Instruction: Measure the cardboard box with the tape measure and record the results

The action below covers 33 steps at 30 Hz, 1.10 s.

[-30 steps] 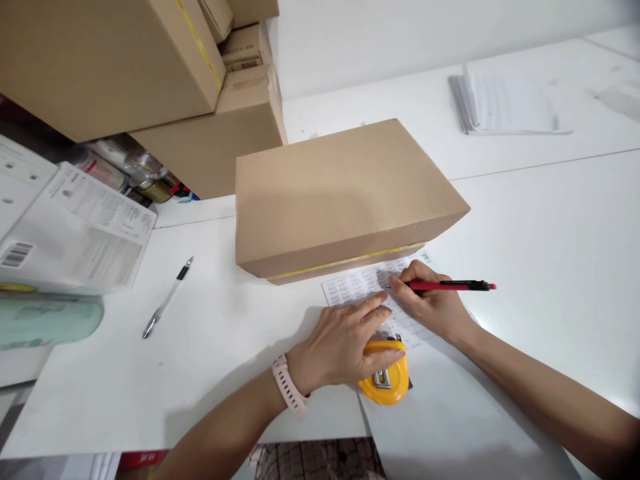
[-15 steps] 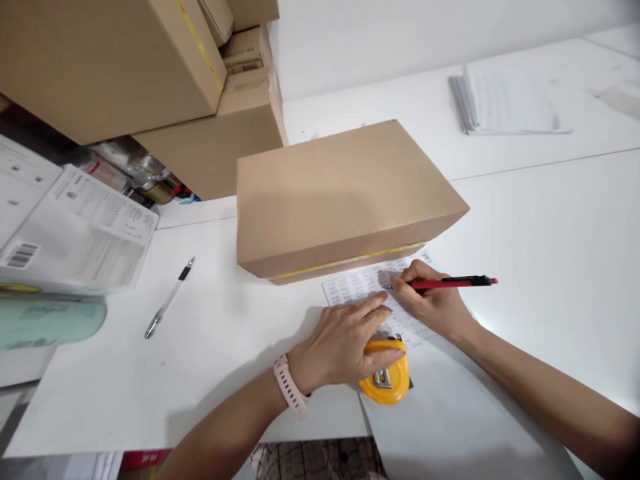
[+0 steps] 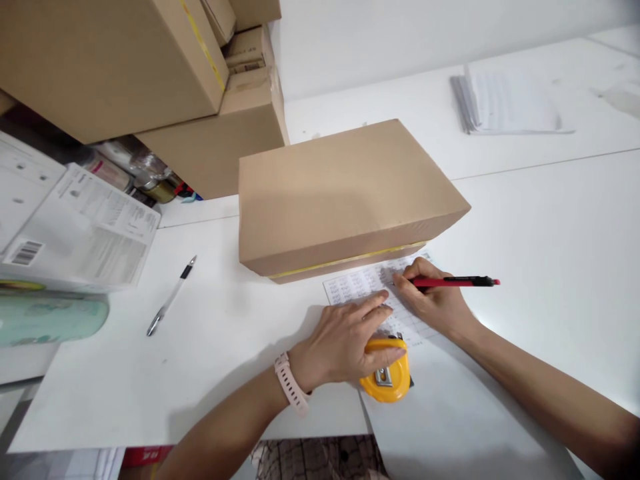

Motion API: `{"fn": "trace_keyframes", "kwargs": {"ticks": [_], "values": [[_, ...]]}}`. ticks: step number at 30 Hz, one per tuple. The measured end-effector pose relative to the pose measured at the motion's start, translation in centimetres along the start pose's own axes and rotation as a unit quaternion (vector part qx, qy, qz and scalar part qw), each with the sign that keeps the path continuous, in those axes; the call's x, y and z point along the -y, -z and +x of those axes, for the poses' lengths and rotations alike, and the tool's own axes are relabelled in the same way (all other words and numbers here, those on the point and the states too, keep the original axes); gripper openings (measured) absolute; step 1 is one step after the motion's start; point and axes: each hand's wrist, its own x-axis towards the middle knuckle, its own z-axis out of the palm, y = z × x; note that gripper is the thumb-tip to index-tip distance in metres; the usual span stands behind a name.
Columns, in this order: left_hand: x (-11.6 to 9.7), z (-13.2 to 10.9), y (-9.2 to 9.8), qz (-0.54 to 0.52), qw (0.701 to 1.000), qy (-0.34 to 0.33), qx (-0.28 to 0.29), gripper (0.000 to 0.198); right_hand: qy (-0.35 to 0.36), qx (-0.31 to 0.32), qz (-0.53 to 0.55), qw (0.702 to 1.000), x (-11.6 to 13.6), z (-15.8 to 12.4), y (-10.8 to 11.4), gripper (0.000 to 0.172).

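My right hand [image 3: 437, 300] is closed around a red-and-black pen [image 3: 455, 282], its tip down at a sheet of paper [image 3: 345, 287] covered with rows of handwritten entries. Two fingers of my left hand [image 3: 340, 340] stretch flat across that sheet, while the thumb lies over a yellow tape measure [image 3: 393, 387], gripping it against the hand. The other left fingers are hidden. A pink band is on the left wrist. Just beyond the sheet stands a closed brown cardboard box [image 3: 345, 193] with yellow tape along its near side, touching or overlapping the paper's far edge.
A clear pen with a black grip [image 3: 173, 293] lies left on the white table [image 3: 210, 367]. Stacked cardboard boxes [image 3: 125, 60], a white printed box [image 3: 95, 227] and a mint-green cylinder [image 3: 55, 317] crowd the left side. Folded papers [image 3: 515, 100] lie at back right.
The pen tip and my right hand have shifted very slightly on the sheet. My left hand stays in place, and the whole view has moved a little.
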Motion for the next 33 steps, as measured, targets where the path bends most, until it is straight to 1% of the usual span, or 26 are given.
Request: {"fn": "trace_keyframes", "kwargs": {"ticks": [4,8,14,21,29,33], "values": [[-0.01,0.02,0.06,0.005,1.0,-0.001,0.0,0.059,0.01,0.003,0.004,1.0,-0.09,0.01,-0.03,0.038],[0.0,0.02,0.03,0.004,1.0,0.0,0.001,0.058,0.001,0.002,0.011,1.0,-0.29,-0.05,-0.06,0.033],[-0.02,0.02,-0.03,0.002,1.0,-0.001,0.0,0.058,-0.011,-0.004,0.011,1.0,-0.38,-0.16,0.05,0.033],[-0.09,0.05,-0.05,0.006,1.0,0.001,-0.001,0.058,0.016,-0.01,0.011,1.0,-0.7,-0.04,-0.09,0.032],[-0.06,-0.03,0.02,0.005,1.0,0.003,-0.003,0.058,0.002,-0.018,0.014,1.0,-0.56,0.14,0.01,0.032],[-0.04,-0.02,0.02,0.001,1.0,0.004,-0.005,0.058,0.006,-0.009,0.008,1.0,-0.46,0.12,0.07,0.03]]}}
